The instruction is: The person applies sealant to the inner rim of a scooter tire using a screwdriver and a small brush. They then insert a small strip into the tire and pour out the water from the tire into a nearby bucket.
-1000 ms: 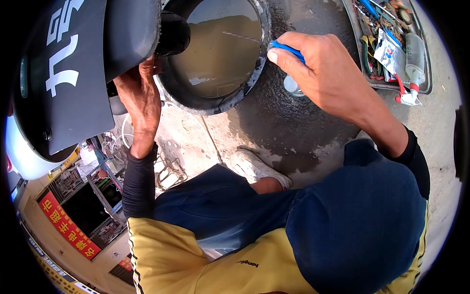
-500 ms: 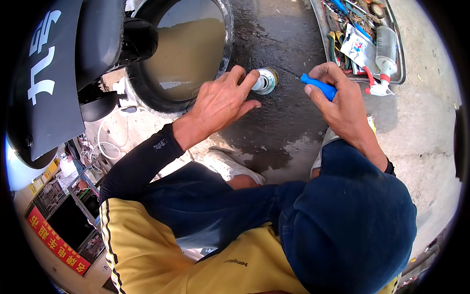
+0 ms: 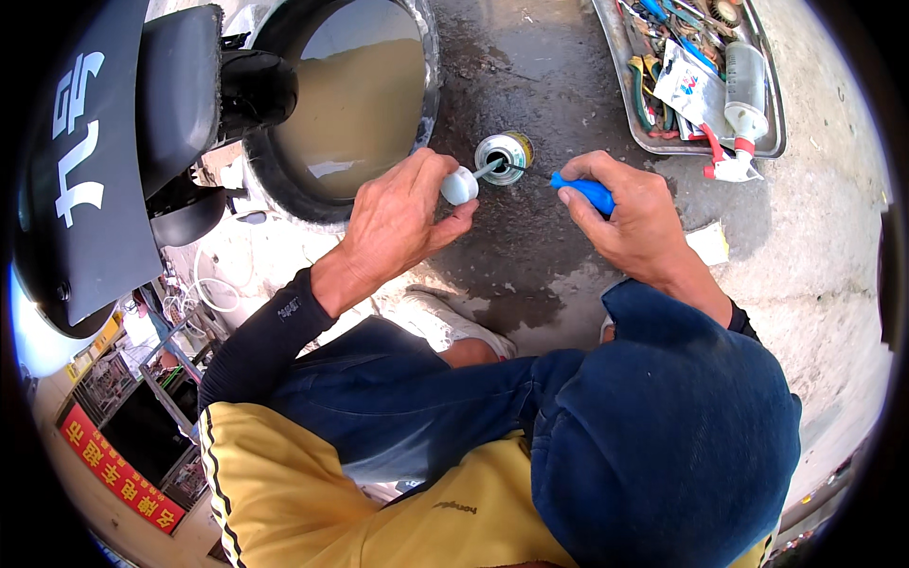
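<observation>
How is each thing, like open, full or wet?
Can, open
White cap, off the can, in the left grip
Blue-handled tool, in the right grip
Black tub, holding murky water
Tray, cluttered
Spray bottle, lying in the tray
Ground, partly wet

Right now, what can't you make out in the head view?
All in the head view:
- Blue-handled tool: thin shaft's tip, lost against the can's dark mouth.
- Can: contents, too dark and small.
- White cap: side gripped by the left hand, covered by that hand.
- Black tub: bottom hidden by murky water; far rim cut off by the top edge.
- Tool tray: far end cut off by the top edge.
</observation>
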### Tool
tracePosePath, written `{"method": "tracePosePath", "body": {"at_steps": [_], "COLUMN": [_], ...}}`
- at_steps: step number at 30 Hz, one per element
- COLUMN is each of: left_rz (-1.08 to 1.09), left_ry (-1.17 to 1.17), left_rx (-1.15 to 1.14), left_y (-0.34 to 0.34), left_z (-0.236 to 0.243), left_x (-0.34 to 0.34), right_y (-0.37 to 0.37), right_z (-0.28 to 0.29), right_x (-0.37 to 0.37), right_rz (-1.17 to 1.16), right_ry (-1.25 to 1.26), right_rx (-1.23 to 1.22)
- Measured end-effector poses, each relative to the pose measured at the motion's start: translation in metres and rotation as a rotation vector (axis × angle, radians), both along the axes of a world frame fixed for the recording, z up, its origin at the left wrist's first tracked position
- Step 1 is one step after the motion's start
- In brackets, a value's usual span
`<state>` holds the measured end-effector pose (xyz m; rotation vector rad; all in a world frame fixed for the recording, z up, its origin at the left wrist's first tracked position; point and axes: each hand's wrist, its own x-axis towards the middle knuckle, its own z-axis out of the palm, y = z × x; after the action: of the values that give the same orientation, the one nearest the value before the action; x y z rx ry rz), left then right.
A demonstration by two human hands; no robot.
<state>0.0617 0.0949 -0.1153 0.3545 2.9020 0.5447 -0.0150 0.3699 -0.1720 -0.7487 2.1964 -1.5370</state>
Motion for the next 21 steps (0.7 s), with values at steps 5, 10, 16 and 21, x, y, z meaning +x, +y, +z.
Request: {"method": "tracePosePath", "body": {"at_steps": [5, 10, 16, 21], "left_rz": [0.035, 0.025, 0.002, -0.008], "left_ry": [0.007, 0.026, 0.027, 0.037], "left_rx": [0.003, 0.013, 0.073, 0.085], "left_y": [-0.004, -0.005, 0.006, 0.007], "left_z": [0.004, 0.004, 0.010, 0.011], "left_x": [0.006, 0.009, 0.012, 0.014], "right_y": [-0.009, -0.017, -0.022, -0.024], "right_z": [-0.003, -0.008, -0.014, -0.013], "right_x": [0.000, 0.003, 0.004, 0.005], "right_rz": [0.046, 0.066, 0.071, 0.068], "right_ry": [0.073, 0.106, 0.144, 0.144], "right_rx": [0.020, 0.020, 0.037, 0.055]}}
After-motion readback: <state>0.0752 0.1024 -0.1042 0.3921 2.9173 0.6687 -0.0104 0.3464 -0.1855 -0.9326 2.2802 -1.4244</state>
